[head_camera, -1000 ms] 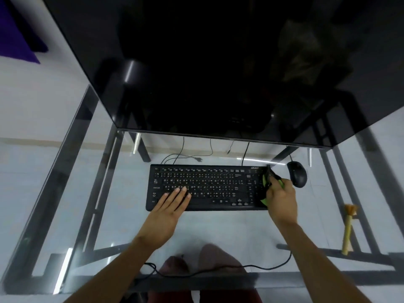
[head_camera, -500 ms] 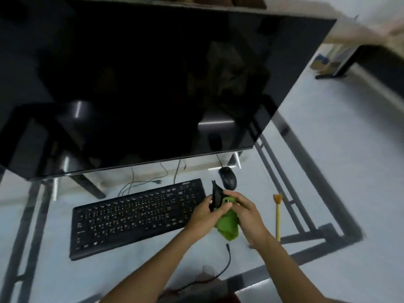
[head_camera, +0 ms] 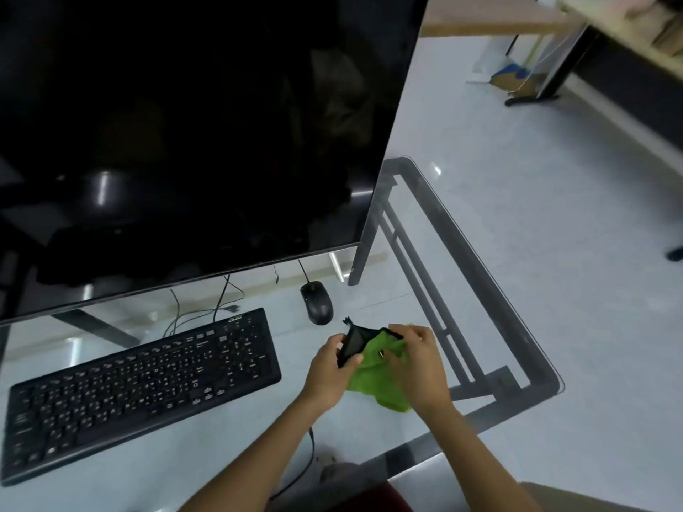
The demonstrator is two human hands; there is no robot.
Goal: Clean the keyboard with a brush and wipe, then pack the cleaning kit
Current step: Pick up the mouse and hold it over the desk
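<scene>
My left hand (head_camera: 330,367) pinches the black pouch (head_camera: 355,345) mouth-up just right of the keyboard (head_camera: 140,389), while my right hand (head_camera: 417,364), immediately right of it, grips the green wipe (head_camera: 373,386) (half in, I judge).

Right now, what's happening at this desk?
A person is working over the glass desk, right of the black keyboard. The left hand holds a small black pouch and the right hand grips a green cloth at its mouth, apparently packing it in. Most of the cloth is outside the pouch. A black mouse sits beyond, under the dark monitor.
</scene>
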